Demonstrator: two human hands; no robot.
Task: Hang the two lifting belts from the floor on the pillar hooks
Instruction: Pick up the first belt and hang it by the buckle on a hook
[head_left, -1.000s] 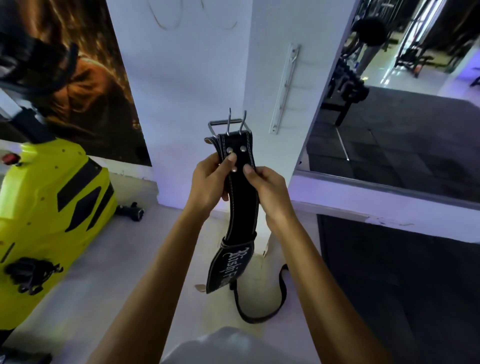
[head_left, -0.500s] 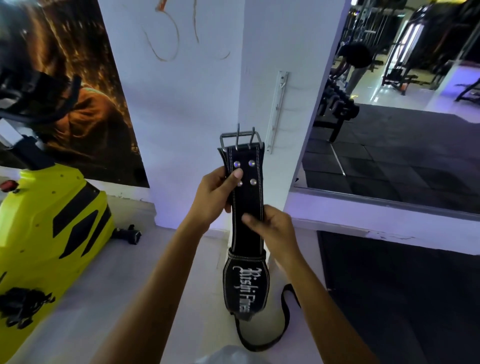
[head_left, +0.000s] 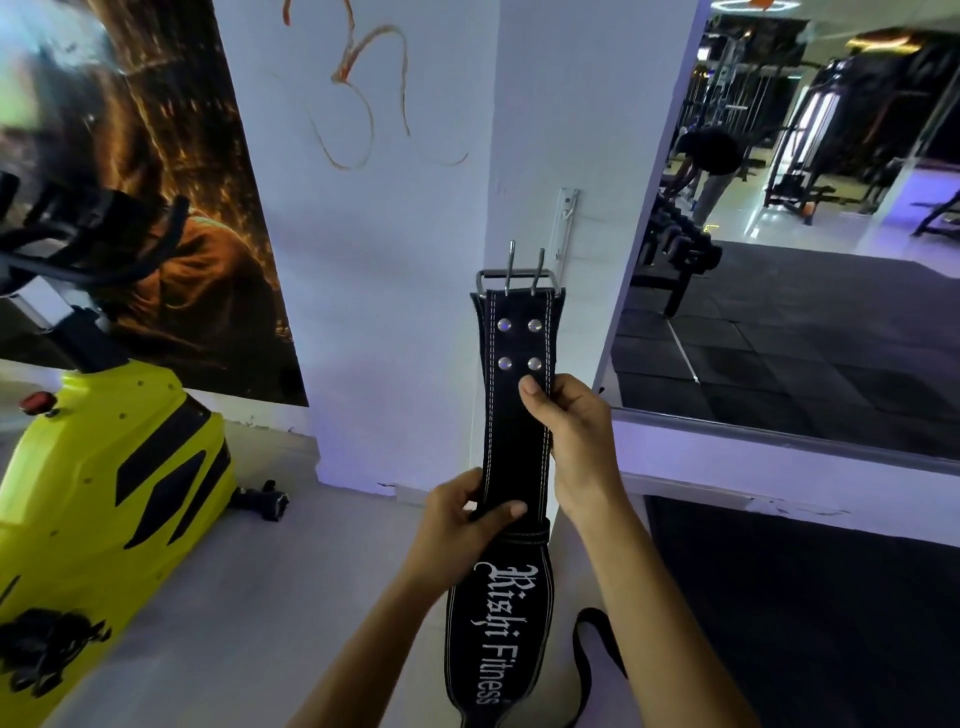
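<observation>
I hold a black leather lifting belt (head_left: 517, 415) upright in front of the white pillar (head_left: 571, 130). Its steel two-prong buckle (head_left: 519, 278) points up, just below and left of the white hook rail (head_left: 566, 228) on the pillar's right face. My right hand (head_left: 571, 441) pinches the belt below the four rivets. My left hand (head_left: 457, 519) grips it lower, at the loop above the white lettering. A second black strap (head_left: 587, 670) loops on the floor by my right forearm; whether it belongs to this belt I cannot tell.
A yellow exercise bike (head_left: 104, 493) stands close on the left. A dark mural (head_left: 171, 208) covers the wall behind it. Right of the pillar, a mirror (head_left: 779, 312) shows dark mats, gym machines and a person bending. Black matting (head_left: 805, 597) lies at lower right.
The belt has risen, its buckle now close under the hook rail. My right hand moved up to just under the rivets, and my left hand slid down to the loop.
</observation>
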